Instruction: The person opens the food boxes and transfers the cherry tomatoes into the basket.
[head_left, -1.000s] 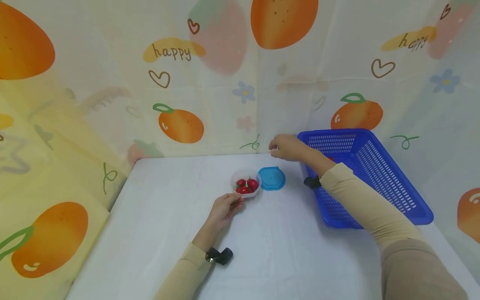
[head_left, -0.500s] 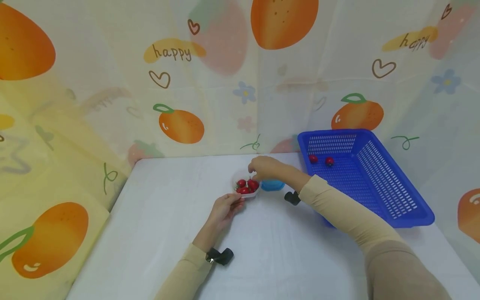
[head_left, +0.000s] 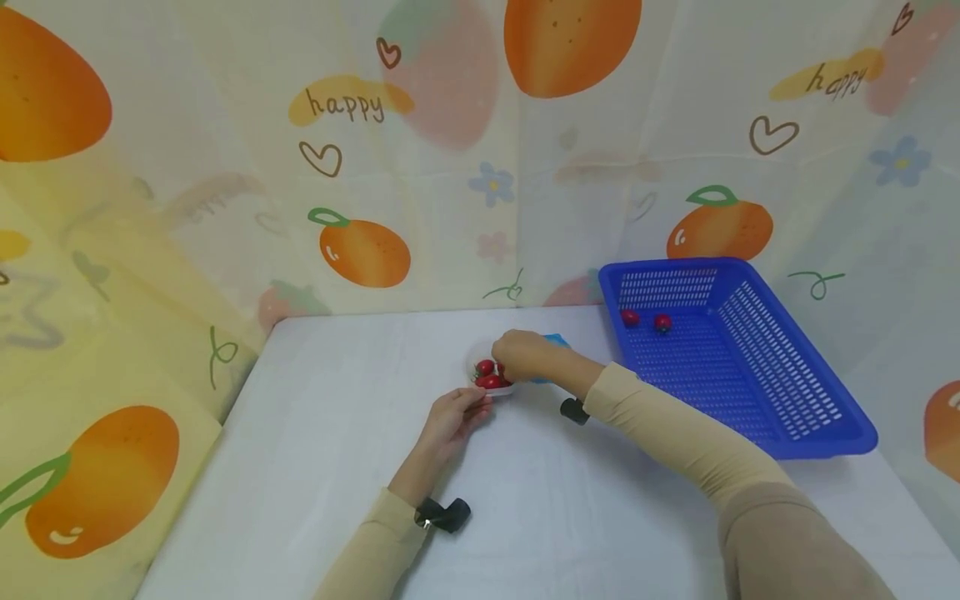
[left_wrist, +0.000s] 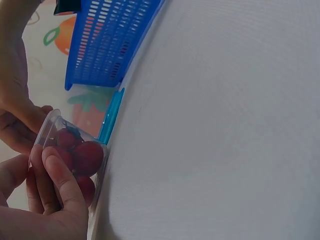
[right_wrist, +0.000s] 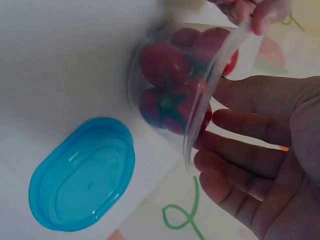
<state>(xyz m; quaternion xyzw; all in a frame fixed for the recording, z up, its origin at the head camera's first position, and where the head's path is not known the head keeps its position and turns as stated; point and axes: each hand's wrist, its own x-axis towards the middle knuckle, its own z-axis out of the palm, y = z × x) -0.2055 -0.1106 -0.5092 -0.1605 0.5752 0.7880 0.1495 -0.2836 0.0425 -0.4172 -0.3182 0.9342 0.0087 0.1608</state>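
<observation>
A small clear plastic tub [right_wrist: 188,156] with several red cherry tomatoes [right_wrist: 165,65] in it stands on the white table. My left hand [head_left: 452,419] pinches the tub's near rim between thumb and fingers. My right hand [head_left: 529,355] is over the tub's right side, hiding part of it. In the right wrist view, the fingertips of that hand [right_wrist: 260,145] reach the tub's mouth beside the tomatoes, fingers loosely extended; no firm hold on a tomato shows. The blue lid [right_wrist: 85,175] lies next to the tub, partly hidden by the right hand in the head view.
A large blue perforated basket [head_left: 813,358] stands at the right of the table. Inside it, near its far left corner, lie two red tomatoes [head_left: 662,322]. A fruit-printed cloth [head_left: 435,192] hangs behind the white-covered table [head_left: 337,375].
My right hand has moved left and down from the basket's far left edge to the tub, uncovering two tomatoes in the basket. The left hand stays on the tub's rim.
</observation>
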